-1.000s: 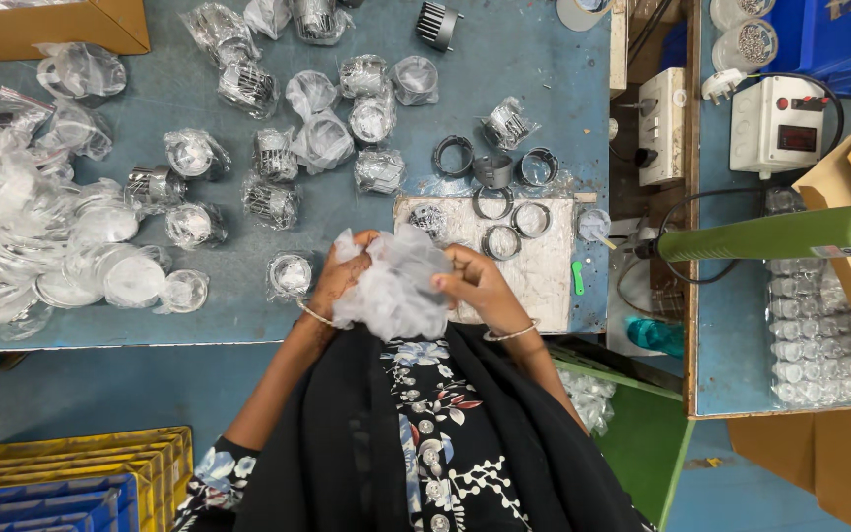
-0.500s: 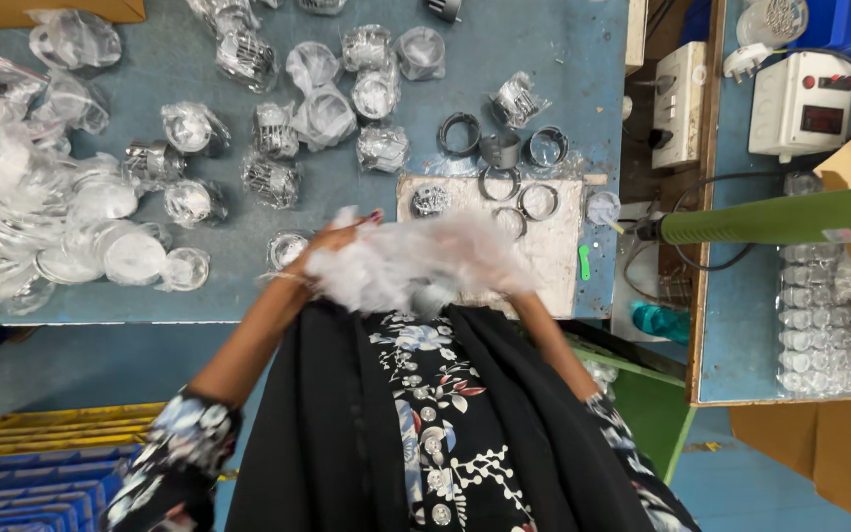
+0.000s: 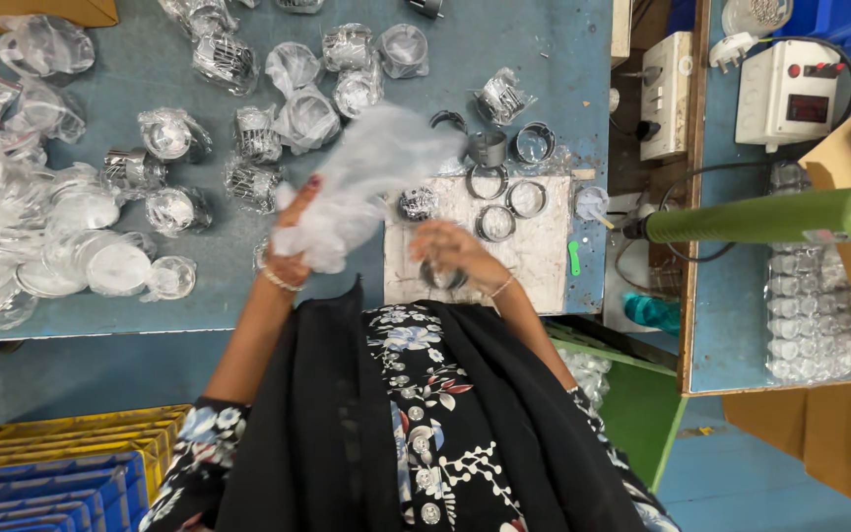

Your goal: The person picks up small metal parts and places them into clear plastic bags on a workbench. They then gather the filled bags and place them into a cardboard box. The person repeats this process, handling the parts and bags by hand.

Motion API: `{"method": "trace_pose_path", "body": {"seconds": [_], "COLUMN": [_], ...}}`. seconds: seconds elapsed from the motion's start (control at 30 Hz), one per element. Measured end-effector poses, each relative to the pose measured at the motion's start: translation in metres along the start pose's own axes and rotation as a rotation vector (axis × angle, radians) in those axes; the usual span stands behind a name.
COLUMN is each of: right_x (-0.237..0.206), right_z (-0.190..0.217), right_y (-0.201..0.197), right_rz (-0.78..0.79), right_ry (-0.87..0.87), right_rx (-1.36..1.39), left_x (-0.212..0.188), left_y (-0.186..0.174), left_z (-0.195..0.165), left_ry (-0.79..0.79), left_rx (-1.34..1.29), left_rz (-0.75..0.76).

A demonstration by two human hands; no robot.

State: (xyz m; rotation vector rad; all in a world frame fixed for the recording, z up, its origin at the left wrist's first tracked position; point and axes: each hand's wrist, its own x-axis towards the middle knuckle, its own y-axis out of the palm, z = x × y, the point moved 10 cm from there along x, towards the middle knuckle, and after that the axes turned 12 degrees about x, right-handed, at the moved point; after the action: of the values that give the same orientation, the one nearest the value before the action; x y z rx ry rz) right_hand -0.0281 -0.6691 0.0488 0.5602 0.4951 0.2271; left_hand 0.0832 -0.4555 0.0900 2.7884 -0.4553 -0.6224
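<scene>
The fingers of the left hand (image 3: pixel 293 232) are curled and pinched around the lower end of a crumpled clear plastic bag (image 3: pixel 366 172), which rises limp and blurred above the middle of the blue-grey desk (image 3: pixel 563 59). The fingers of the right hand (image 3: pixel 450 251) bend downward over a small dark metal ring (image 3: pixel 442 276) at the near edge of a worn white work board (image 3: pixel 544 266); whether they actually grip that ring cannot be told, since the knuckles hide it. The bag looks very light, soft and slippery, likely to fold or slide free, so a firm pinch at its bunched end or open mouth seems the best hold; the ring looks stiff, small and a little heavy for its size, best taken across its rim. More shiny metal rings (image 3: pixel 509 172) lie loose on and just past the board's far edge. Further out, bagged ring parts (image 3: pixel 248 133) spread across the desk's middle and far edge, and a heap of empty clear bags (image 3: pixel 12 227) crowds its left edge. Beside the desk's right edge hangs a green cylindrical tool handle (image 3: pixel 760 217), and a white control box (image 3: pixel 790 94) stands beyond it.
</scene>
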Motion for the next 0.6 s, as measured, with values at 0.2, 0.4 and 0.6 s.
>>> {"method": "trace_pose_path", "body": {"seconds": [0.2,0.4,0.6], "right_x": [-0.007,0.018,0.053], "right_z": [0.096,0.105,0.099], "right_y": [-0.103,-0.078,-0.039], "right_rz": [-0.646,-0.840,-0.837], "right_ry": [-0.640,-0.866,-0.669], "right_rx": [-0.270,-0.846,-1.120], "left_x": [-0.032,-0.057,-0.068], "left_y": [-0.076,-0.117,-0.134], "left_z": [-0.039,-0.039,-0.003], "left_ry": [0.104,0.120,0.087], "left_rx": [-0.012,-0.031,-0.094], "left_rz": [-0.179,-0.291,-0.358]}}
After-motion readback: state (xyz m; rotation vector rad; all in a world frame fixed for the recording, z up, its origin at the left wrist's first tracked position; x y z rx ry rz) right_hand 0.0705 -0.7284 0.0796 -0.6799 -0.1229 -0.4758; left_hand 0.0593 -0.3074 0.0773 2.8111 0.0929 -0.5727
